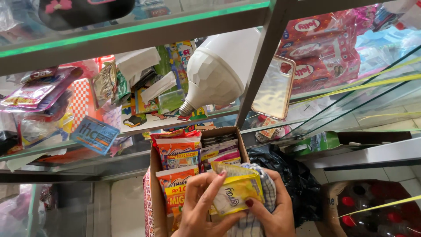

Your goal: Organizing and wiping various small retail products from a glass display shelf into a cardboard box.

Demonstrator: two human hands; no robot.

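My left hand (pixel 202 206) and my right hand (pixel 272 210) together hold a small yellow sachet (pixel 237 189) in front of me, fingers pinching it from both sides. My right hand also has a checked cloth (pixel 263 180) bunched under it. Just behind the sachet stands an open cardboard box (pixel 154 175) packed upright with orange, red and pink snack and sachet packets (pixel 180 158).
A glass display case with metal frame (pixel 258 74) fills the view. On its shelf lie a large white bulb (pixel 219 70), a clear phone case (pixel 274 87), red packets (pixel 320 48) and mixed small goods. A black plastic bag (pixel 289 171) sits right of the box; bottles with red caps (pixel 372 210) lower right.
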